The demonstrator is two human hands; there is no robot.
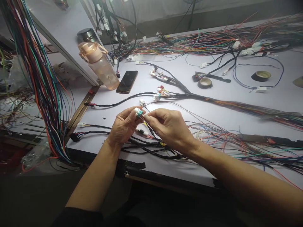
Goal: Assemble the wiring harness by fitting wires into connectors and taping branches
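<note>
Pinching a white-and-teal plug (138, 112) above the table (143, 83), left hand (123, 124) fingers clamped on it, right hand (169, 127) thumb and forefinger together on its thin wires (142, 116), phone (127, 82) beside bottle (104, 71) beyond.

Upper left, on worktop (165, 176): bottle (104, 70), phone (127, 82) just right. Upper right: tape rolls (262, 75), in front of wire bundle (184, 45). Centre: connector (138, 112) in left hand (123, 125).

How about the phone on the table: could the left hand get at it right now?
Probably yes, once free: the left hand is holding a white-and-teal connector. The phone lies uncovered farther back, with just a thin black cable lying between them.
</note>
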